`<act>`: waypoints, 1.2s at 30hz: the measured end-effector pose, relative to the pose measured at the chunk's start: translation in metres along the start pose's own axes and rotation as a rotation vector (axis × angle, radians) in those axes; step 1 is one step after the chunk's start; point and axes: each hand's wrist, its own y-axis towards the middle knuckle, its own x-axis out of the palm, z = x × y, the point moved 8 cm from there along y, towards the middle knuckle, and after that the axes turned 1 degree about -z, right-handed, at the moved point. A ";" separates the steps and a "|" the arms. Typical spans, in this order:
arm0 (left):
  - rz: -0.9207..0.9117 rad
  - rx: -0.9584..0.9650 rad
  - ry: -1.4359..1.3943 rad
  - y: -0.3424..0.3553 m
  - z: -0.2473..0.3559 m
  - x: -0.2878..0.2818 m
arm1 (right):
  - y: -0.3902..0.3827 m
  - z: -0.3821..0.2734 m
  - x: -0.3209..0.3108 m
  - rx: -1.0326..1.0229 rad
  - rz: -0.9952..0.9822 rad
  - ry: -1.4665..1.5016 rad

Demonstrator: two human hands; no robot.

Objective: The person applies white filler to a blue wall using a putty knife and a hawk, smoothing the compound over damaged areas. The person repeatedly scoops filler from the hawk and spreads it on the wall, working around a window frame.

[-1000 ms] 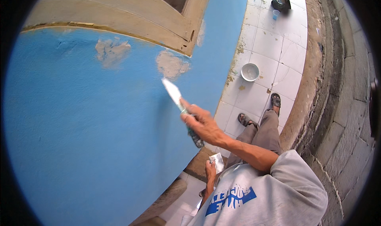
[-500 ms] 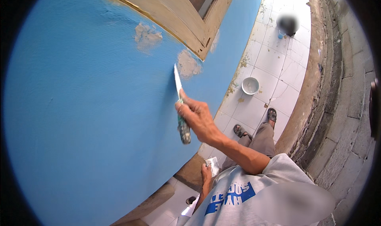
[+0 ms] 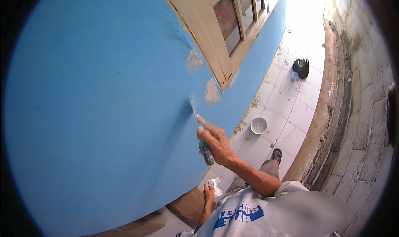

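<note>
My right hand (image 3: 217, 143) is closed around the dark, paint-stained handle of a putty knife (image 3: 193, 104). The blade points up and away from me, a little left of a pale filler patch (image 3: 213, 92) on the blue wall (image 3: 104, 112). A shadow falls on the wall beside the knife; the blade looks apart from the patch. A second rough patch (image 3: 194, 60) lies farther up along the window frame. Low near my body, my left hand (image 3: 208, 192) grips a flat, square silvery plate (image 3: 215, 186) by its edge. Its fingers are partly hidden.
A wooden window frame (image 3: 208, 58) with glass panes is set in the wall. On the white tiled floor (image 3: 282, 95) stand a pale round bowl (image 3: 259, 126), a small cup (image 3: 294, 76) and a black bag (image 3: 301, 67). A grey block wall (image 3: 365, 99) runs along the right.
My right hand has drawn the putty knife down and away from the lower patch. The view has shifted, showing more of the window and walkway. My left hand still grips the plate.
</note>
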 end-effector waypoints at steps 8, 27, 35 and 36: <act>0.036 -0.041 -0.121 0.020 0.030 0.003 | -0.052 0.023 -0.012 0.168 -0.314 -0.010; 0.041 0.100 -0.323 0.099 0.222 0.034 | -0.086 0.202 -0.196 0.340 -0.362 -0.465; 0.059 0.101 -0.492 0.097 0.262 0.072 | -0.123 0.255 -0.317 0.343 -0.339 -0.444; 0.064 0.086 -0.514 0.095 0.255 0.080 | -0.128 0.282 -0.343 0.302 -0.341 -0.411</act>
